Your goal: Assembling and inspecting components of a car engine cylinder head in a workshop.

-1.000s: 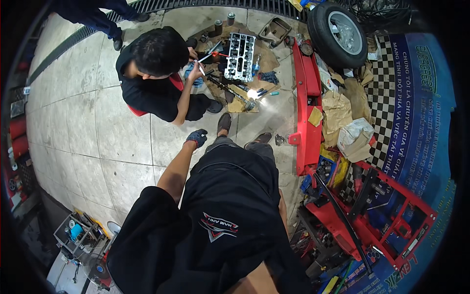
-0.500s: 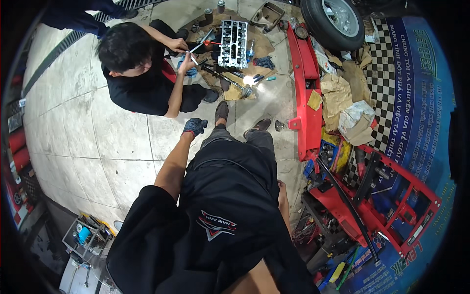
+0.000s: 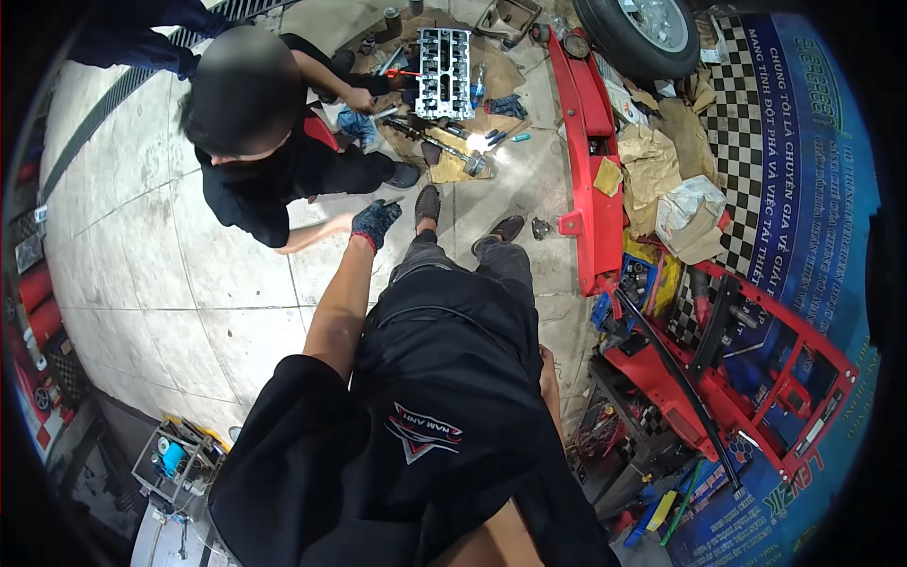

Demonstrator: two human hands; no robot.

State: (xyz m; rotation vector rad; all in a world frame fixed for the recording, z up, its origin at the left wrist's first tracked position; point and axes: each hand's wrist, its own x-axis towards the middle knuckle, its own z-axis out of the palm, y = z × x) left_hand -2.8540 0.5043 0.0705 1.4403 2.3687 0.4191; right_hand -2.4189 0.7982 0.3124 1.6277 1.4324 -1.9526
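My left hand (image 3: 376,223), in a dark knitted glove, is held out over the floor tiles with a finger stretched forward. Nothing shows in it. A crouching co-worker's forearm (image 3: 316,232) reaches up to it from the left; that person's hand is hidden, so I cannot tell whether we touch. My right hand (image 3: 547,363) hangs by my right hip, mostly hidden by my body, its fingers unclear. Ahead, a metal cylinder head (image 3: 444,74) lies on cardboard, with a camshaft (image 3: 436,142) nearer me. The co-worker's other hand (image 3: 360,100) is beside a pale strip (image 3: 385,112).
A long red metal beam (image 3: 590,170) lies to my right, with a wheel (image 3: 642,36) beyond it. Red frame parts (image 3: 789,406) and crumpled brown paper (image 3: 652,184) lie farther right. A dark glove (image 3: 506,106) and blue cloth (image 3: 357,127) rest near the cylinder head.
The co-worker has lowered one arm from the pale strip toward my left hand and turned their head down. My left hand has moved slightly forward, with a finger now stretched out.
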